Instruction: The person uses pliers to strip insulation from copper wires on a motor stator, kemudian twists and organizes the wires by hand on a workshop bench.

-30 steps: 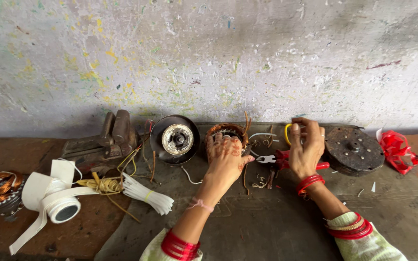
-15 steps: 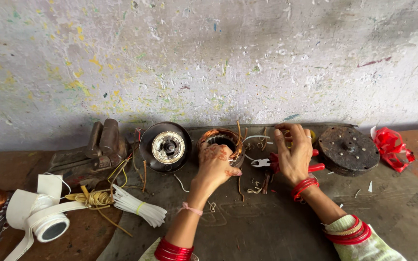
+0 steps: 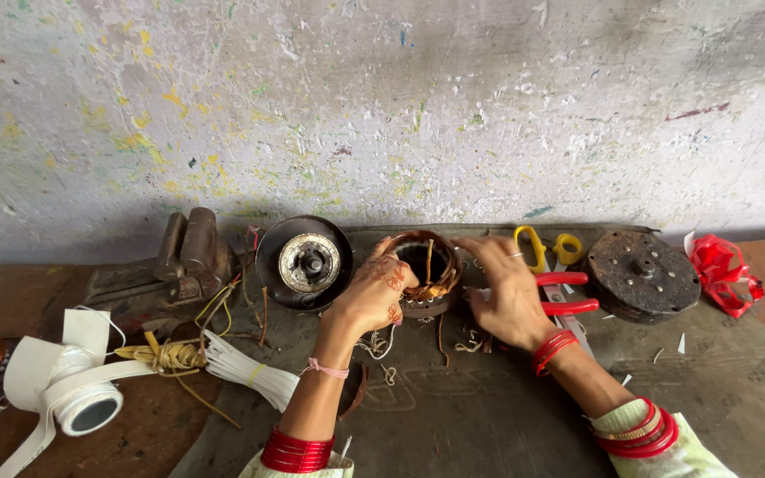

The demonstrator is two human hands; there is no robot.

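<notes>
While the speckled wall [image 3: 382,106] fills the far half of the view, you work over a dark mat [image 3: 453,416] spread on the brown bench [image 3: 11,292]. Far left on the mat sits a rusty vise [image 3: 179,261], and at the far right lies a round dark motor cover [image 3: 641,276] with crumpled red tape [image 3: 723,270] just beyond it. Between the vise and your hands, a black disc with a metal hub [image 3: 305,262] leans near the wall. At the near left lies a roll of white tape [image 3: 68,389], with a bundle of white strips [image 3: 250,370] and a knot of yellow cord [image 3: 166,356] beside it. The wound copper stator [image 3: 422,270] stands at the middle far edge of the mat, between your hands. Your left hand [image 3: 372,296] cups its left side, fingers curled against the winding. Your right hand [image 3: 511,296] rests just right of it, fingers spread and reaching over its rim. Red-handled pliers [image 3: 564,292] lie under your right hand, and yellow-handled scissors [image 3: 546,248] lie just beyond.
</notes>
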